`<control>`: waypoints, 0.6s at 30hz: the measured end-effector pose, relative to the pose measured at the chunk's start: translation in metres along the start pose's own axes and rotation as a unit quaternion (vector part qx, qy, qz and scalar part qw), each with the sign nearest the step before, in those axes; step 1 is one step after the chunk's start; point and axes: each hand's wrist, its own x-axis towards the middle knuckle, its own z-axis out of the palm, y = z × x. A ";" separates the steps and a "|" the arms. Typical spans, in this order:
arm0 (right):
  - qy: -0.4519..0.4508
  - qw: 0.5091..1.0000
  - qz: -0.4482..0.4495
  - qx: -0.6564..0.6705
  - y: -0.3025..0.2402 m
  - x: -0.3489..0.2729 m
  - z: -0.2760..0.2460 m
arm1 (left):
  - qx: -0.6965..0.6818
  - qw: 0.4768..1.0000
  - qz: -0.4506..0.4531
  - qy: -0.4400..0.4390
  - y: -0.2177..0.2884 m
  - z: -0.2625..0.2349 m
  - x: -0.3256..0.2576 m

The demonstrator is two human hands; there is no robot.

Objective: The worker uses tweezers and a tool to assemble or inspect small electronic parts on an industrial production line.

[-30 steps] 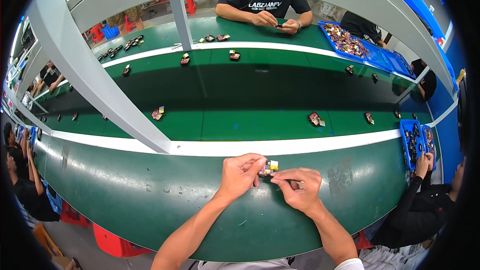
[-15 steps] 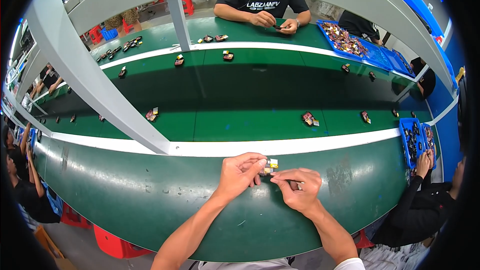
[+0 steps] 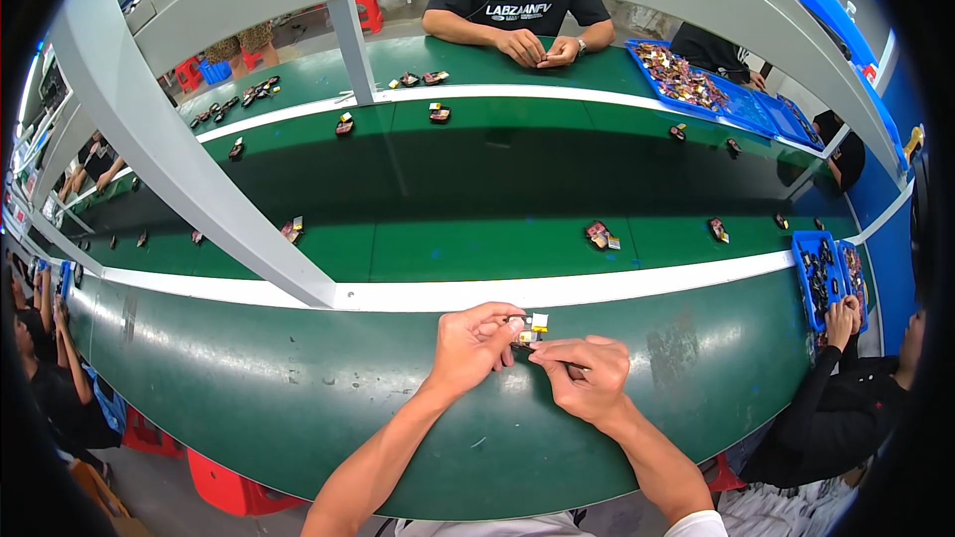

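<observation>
Between the thumb and fingers of my left hand [image 3: 470, 350] is a small electronic assembly [image 3: 534, 335] with a dark casing and a white-and-yellow part sticking up. My right hand [image 3: 591, 378] is closed in a pinch on a thin dark stick-like tool [image 3: 577, 366], its exact kind too small to make out. The right fingertips meet the lower right edge of the assembly. Both hands are raised over the near green worktop [image 3: 388, 418]. My fingers partly cover the assembly.
Beyond a white rail [image 3: 468, 294], a green conveyor belt [image 3: 448, 249] carries spaced assemblies [image 3: 601, 236]. A grey post [image 3: 199, 139] slants across the left. Blue trays [image 3: 811, 283] of parts stand at the right, beside a co-worker's hands [image 3: 844, 318]. Another person [image 3: 517, 25] sits opposite.
Assemblies on the belt have shifted left. My hands have moved slightly left, still working at the same assembly. The person opposite has brought their hands together.
</observation>
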 end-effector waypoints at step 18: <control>0.007 1.000 -0.018 -0.015 0.001 -0.003 0.002 | 0.010 1.000 -0.001 0.024 -0.001 0.004 0.000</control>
